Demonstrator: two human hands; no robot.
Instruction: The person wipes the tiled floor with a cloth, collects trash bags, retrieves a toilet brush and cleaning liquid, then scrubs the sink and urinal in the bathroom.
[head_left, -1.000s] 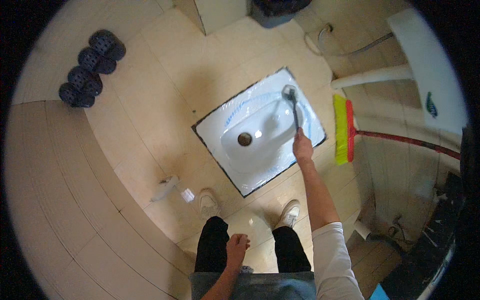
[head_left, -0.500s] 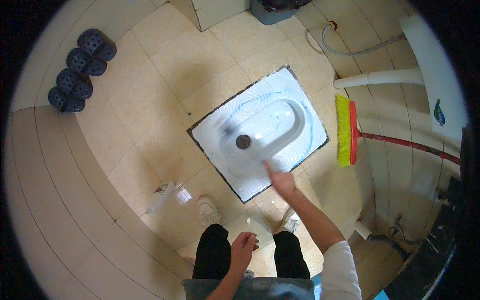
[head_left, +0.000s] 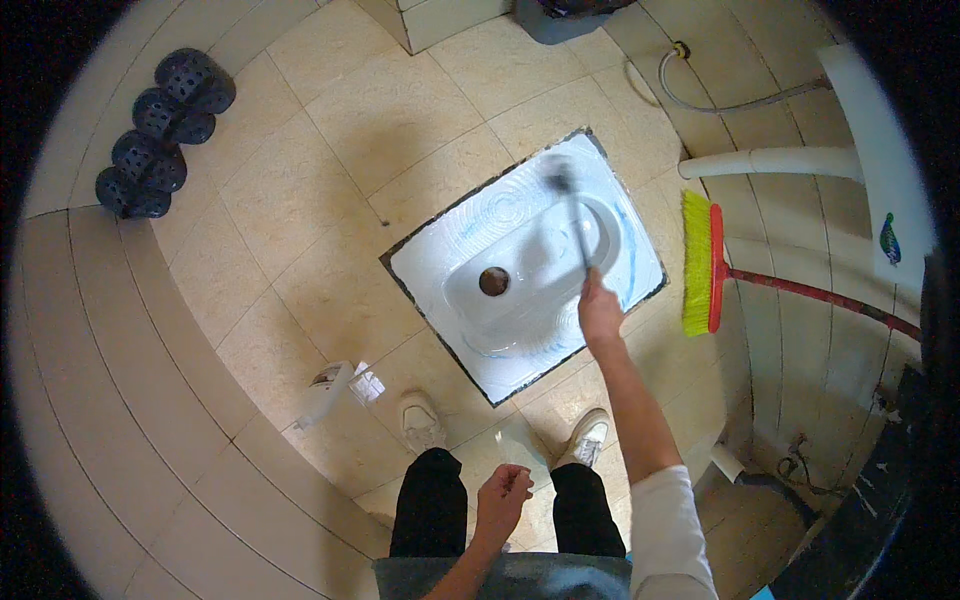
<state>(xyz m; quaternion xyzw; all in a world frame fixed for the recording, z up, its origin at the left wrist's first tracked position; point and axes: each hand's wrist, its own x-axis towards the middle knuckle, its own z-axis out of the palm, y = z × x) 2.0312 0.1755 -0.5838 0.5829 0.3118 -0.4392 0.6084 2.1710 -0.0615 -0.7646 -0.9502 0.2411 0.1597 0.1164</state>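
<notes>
Head view, looking straight down: nearest are two legs in black trousers and two white shoes (head_left: 590, 438) planted on the tiled floor (head_left: 330, 130). The left hand (head_left: 502, 497) hangs in front of the left thigh, its fingers loosely curled together and holding nothing that can be made out. The right hand (head_left: 599, 310), at the end of a bare forearm with a white sleeve pushed up, reaches forward with fingers clamped round the handle of one toilet brush (head_left: 572, 215). The brush is motion-blurred; its dark head sits over the far rim of the squat toilet (head_left: 470, 230), its shaft crossing the bowl back to the hand.

One white squat toilet pan is set flush in the floor, turned at an angle, with one dark drain hole (head_left: 493, 281) left of the hand and blue streaks along the near and right edges of the bowl. One white plastic bottle (head_left: 325, 392) lies on its side just left of the left shoe. To the right of the pan, one broom (head_left: 705, 265) with yellow bristles and a red handle lies near the wall. Beyond it, one white pipe (head_left: 770, 160) runs out from the wall, and one grey hose (head_left: 720, 100) curves across the far tiles. At far left, four dark perforated objects (head_left: 160, 130) sit in a row where floor meets wall. Floor and walls are covered in large beige tiles.
</notes>
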